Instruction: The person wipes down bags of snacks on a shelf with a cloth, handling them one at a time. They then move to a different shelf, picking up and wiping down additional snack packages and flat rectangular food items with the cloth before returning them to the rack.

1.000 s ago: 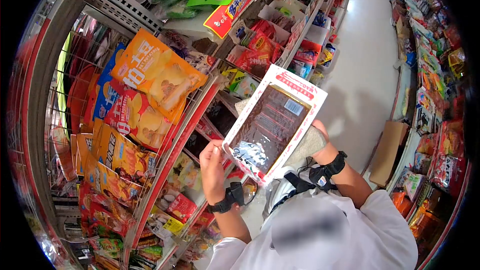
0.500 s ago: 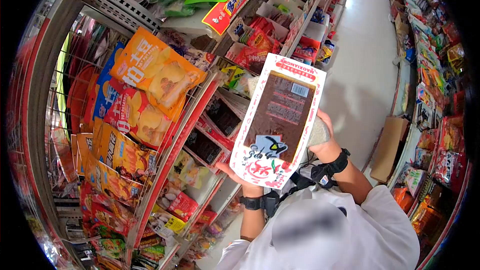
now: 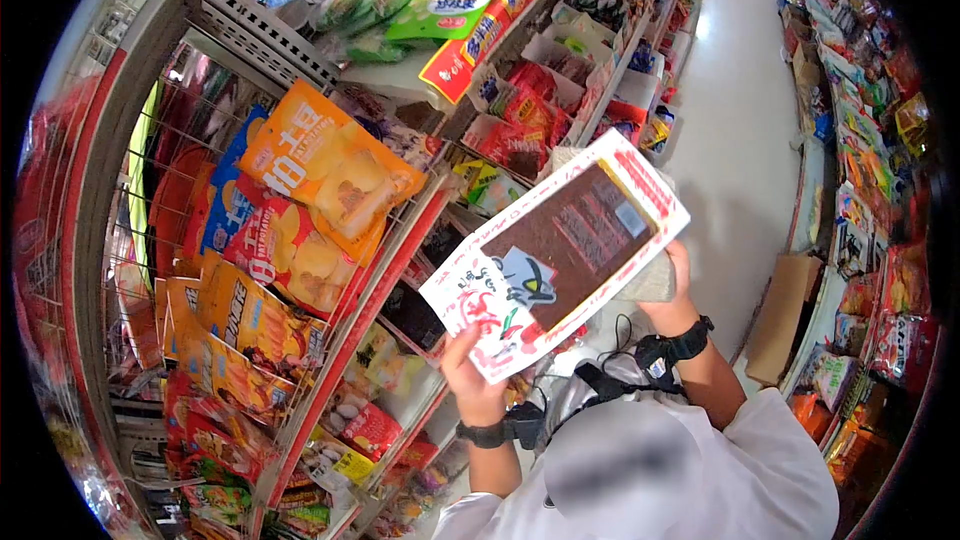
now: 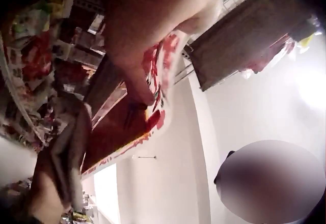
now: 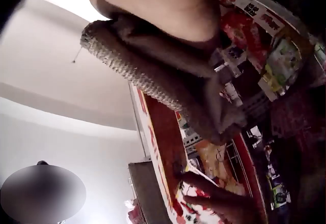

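Observation:
A white box (image 3: 510,353) with red print and a large window onto dark brown contents is held tilted in front of the person in the head view. The left hand (image 3: 472,372) grips its lower-left corner, thumb over the printed face. Behind the right side of the box, the right hand (image 3: 676,300) holds a folded grey-beige cloth (image 3: 648,285). In the right wrist view the cloth (image 5: 147,76) shows a ribbed edge and lies between the hand (image 5: 163,5) and the box (image 5: 168,127). The left wrist view shows the left thumb side (image 4: 153,35) against the box (image 4: 117,132).
To the left, a shelf rack holds orange chip bags (image 3: 330,165) and yellow snack bags (image 3: 255,315). Dark-windowed boxes (image 3: 410,315) sit on the shelf beside the left hand. An aisle floor (image 3: 725,120) runs ahead, with a cardboard piece (image 3: 783,320) leaning at the right-hand shelves.
The box swung more upright, then tilted over to the right. The left hand went under its lower end and now grips the corner with the thumb in front. The right hand keeps the cloth.

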Motion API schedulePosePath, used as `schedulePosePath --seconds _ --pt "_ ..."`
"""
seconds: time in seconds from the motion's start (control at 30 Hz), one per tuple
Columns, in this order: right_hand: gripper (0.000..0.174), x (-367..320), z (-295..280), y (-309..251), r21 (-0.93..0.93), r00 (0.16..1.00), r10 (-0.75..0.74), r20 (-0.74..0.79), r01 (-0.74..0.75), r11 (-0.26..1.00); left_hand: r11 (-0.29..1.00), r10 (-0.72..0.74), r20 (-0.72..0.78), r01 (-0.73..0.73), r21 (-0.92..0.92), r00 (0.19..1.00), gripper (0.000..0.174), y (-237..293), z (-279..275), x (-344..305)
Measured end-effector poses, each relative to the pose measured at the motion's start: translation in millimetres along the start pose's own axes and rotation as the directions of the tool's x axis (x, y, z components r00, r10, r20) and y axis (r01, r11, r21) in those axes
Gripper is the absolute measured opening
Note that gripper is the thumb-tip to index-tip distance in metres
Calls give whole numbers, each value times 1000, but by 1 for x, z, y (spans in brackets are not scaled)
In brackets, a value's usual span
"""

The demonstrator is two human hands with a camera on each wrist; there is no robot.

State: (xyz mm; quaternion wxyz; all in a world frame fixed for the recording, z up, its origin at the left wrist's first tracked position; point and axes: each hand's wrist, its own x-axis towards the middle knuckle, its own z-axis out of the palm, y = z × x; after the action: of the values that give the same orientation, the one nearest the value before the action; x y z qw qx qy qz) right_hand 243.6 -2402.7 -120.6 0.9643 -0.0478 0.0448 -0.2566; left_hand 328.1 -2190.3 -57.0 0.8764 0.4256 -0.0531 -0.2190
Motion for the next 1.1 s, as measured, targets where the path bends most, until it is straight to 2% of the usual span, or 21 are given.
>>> schedulePosePath --seconds 0.03,0.07,0.1,0.13,0.17,0.2,0.27,0.3,0.33,0.4,0.43,0.53,0.6,0.63,0.77,0.8,0.87,0.93,0.97,1.07,1.1 --pt "36 0 0 -2 27 999 -42 -12 43 999 987 104 -7 -102 122 995 39 6 1 0" --pt "38 2 -3 -3 22 998 -46 -40 47 999 975 32 127 -3 -220 991 45 15 4 6" --pt "36 1 -5 -7 28 999 -14 -34 15 999 847 -41 258 171 -504 965 52 26 11 11" --pt "35 -2 -6 -8 33 999 17 -30 -16 999 736 -17 233 170 -656 972 70 25 10 12" --pt "35 -10 4 -6 -475 977 -199 80 213 854 767 73 233 95 -635 970 75 22 14 10" --pt "36 -23 22 -4 -814 905 -318 284 402 419 823 131 194 3 -567 972 81 16 17 6" --pt "37 -15 17 0 -553 983 -170 67 178 814 897 245 114 -181 -402 963 94 3 23 -4" --pt "37 -11 14 2 -355 995 -91 -43 70 932 914 262 188 -180 -364 947 93 -4 33 -10" --pt "37 -7 4 -1 -87 997 70 -20 -71 994 928 275 261 -184 -324 925 92 -8 41 -14" --pt "33 -10 10 3 -248 998 35 -53 -47 968 968 223 521 -126 -215 824 87 -20 14 -13" --pt "33 -10 19 5 -312 999 12 -47 -26 950 988 152 384 -145 -48 911 87 -22 20 -14" --pt "32 -8 20 6 -372 997 59 -56 -75 925 958 162 330 -68 -279 930 62 -22 10 -8" --pt "32 -5 20 7 -392 989 92 -117 -131 910 981 93 174 -61 -184 980 57 -11 13 -5" --pt "32 -5 24 6 -393 991 126 -42 -132 910 989 63 89 -50 -138 994 54 -6 14 -4" --pt "33 -5 48 -1 -445 988 -2 -152 -67 893 980 70 12 -66 -185 997 56 8 7 5" --pt "32 -1 38 -10 -496 983 -22 -184 -74 865 982 124 -30 -127 -142 992 52 7 -1 5" --pt "30 3 48 -20 -565 978 -171 -124 72 822 978 204 -83 -206 -18 975 55 3 -17 4" --pt "32 4 50 -19 -725 943 -322 -83 164 669 961 257 -110 -241 138 960 60 2 -16 2" --pt "32 4 51 -19 -792 918 -393 -51 202 576 928 214 -41 -190 321 976 62 2 -9 -1" --pt "34 -9 76 8 -962 980 -83 182 195 191 910 30 37 -42 412 999 68 -23 5 -5" --pt "32 -13 87 23 -944 950 8 312 309 121 922 -61 54 35 387 997 72 -24 21 -5"
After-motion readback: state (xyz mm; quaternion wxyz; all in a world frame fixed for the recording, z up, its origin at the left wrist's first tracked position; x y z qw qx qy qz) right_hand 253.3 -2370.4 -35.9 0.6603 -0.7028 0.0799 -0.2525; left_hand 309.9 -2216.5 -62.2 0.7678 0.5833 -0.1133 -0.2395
